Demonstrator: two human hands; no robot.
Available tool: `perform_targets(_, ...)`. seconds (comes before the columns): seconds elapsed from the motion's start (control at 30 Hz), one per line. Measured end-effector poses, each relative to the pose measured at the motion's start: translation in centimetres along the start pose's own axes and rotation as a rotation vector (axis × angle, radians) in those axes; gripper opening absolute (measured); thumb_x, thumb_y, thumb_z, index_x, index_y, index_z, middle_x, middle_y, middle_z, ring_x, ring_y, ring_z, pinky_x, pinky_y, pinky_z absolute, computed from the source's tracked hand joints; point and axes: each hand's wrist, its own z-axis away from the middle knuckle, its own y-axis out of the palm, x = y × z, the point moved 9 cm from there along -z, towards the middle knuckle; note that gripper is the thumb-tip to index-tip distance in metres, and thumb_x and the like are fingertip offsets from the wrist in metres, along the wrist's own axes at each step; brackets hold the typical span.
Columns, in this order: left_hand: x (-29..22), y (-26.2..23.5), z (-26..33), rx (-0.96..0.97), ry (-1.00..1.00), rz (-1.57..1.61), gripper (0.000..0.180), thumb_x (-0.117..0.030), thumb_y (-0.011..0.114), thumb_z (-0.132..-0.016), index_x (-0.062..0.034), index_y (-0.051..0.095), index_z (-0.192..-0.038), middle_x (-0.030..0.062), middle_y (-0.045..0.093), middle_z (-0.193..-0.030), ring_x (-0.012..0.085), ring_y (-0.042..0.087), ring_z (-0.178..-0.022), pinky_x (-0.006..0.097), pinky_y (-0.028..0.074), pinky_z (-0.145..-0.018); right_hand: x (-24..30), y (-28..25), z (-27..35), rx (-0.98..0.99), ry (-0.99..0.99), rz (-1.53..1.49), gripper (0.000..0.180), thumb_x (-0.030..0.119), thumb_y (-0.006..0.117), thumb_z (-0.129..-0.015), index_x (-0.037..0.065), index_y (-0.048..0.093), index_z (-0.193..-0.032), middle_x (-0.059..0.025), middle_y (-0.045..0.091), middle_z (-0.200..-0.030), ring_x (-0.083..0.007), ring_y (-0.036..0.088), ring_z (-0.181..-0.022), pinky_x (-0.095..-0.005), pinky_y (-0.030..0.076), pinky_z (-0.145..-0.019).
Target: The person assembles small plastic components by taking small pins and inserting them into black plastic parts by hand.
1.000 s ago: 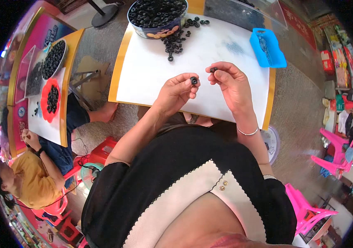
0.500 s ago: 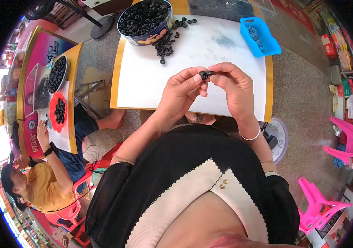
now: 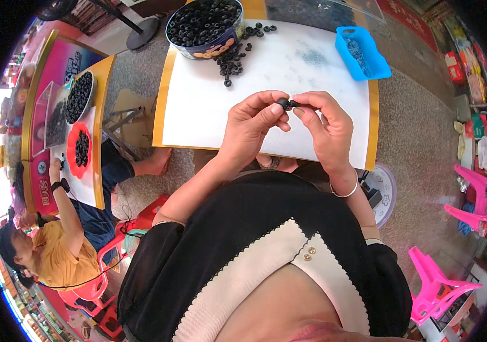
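Now both hands, left hand (image 3: 252, 122) and right hand (image 3: 326, 128), pinch one small black ring (image 3: 284, 103), while the big tin (image 3: 205, 25) holds many more rings.

A small black ring (image 3: 284, 103) sits pinched between the fingertips of the left hand (image 3: 249, 128) and the right hand (image 3: 326, 128), raised above the white table top (image 3: 198, 108). It is round, dark and rubbery-looking, with something small and pale just beside it at the right fingertips.
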Motion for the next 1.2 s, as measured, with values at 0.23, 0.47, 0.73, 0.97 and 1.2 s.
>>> perform_targets(0.23, 0.6, -0.6, -0.1, -0.051, -0.085, 0.062, 0.022, -0.006, 0.056, -0.093, 0.004, 0.059, -0.112, 0.0086, 0.063, -0.089, 0.0139, 0.06, -0.078, 0.027, 0.052, -0.072, 1.2, 0.1, 0.1, -0.018, -0.082, 0.177, 0.016, -0.003, 0.061, -0.082, 0.002, 0.066, -0.097, -0.0085, 0.065, -0.09, -0.016, 0.062, -0.08, -0.0269, 0.05, -0.07)
perform_targets(0.47, 0.8, -0.8, -0.1, -0.047, -0.07, 0.028, 0.022, -0.006, 0.057, -0.093, 0.0041, 0.059, -0.112, 0.0081, 0.063, -0.089, 0.0139, 0.06, -0.077, 0.027, 0.052, -0.073, 1.9, 0.6, 0.0, -0.033, -0.157, 0.289, 0.017, -0.004, 0.063, -0.08, 0.003, 0.065, -0.095, -0.0085, 0.064, -0.087, -0.0202, 0.061, -0.078, -0.0293, 0.049, -0.066)
perform_targets(0.73, -1.3, -1.0, 0.0, -0.051, 0.194, -0.324, 0.023, -0.004, 0.061, -0.09, 0.004, 0.061, -0.112, 0.0074, 0.064, -0.093, 0.0133, 0.063, -0.078, 0.024, 0.053, -0.073, 2.5, 1.4, 0.3, 0.012, -0.241, 0.371, 0.022, -0.007, 0.062, -0.079, 0.004, 0.065, -0.098, -0.0086, 0.062, -0.088, -0.0206, 0.061, -0.077, -0.0299, 0.05, -0.062)
perform_targets(0.97, -0.8, -1.4, 0.3, -0.025, 0.14, -0.276, 0.022, -0.003, 0.06, -0.09, 0.0037, 0.062, -0.11, 0.0063, 0.062, -0.093, 0.0122, 0.063, -0.078, 0.024, 0.052, -0.07, 1.0, 1.4, 0.1, 0.076, -0.084, 0.182, 0.018, -0.005, 0.063, -0.081, 0.003, 0.064, -0.097, -0.009, 0.062, -0.088, -0.0189, 0.062, -0.078, -0.0279, 0.051, -0.064)
perform_targets(1.2, -2.4, -0.2, 0.1, 0.061, 0.241, -0.613, 0.026, -0.001, 0.06, -0.089, 0.0044, 0.057, -0.115, 0.0098, 0.062, -0.093, 0.0141, 0.063, -0.075, 0.025, 0.052, -0.068, 0.7, 1.3, 0.0, 0.111, -0.091, 0.21, 0.019, -0.002, 0.063, -0.083, 0.003, 0.064, -0.101, -0.0075, 0.061, -0.091, -0.0165, 0.062, -0.079, -0.0287, 0.05, -0.065)
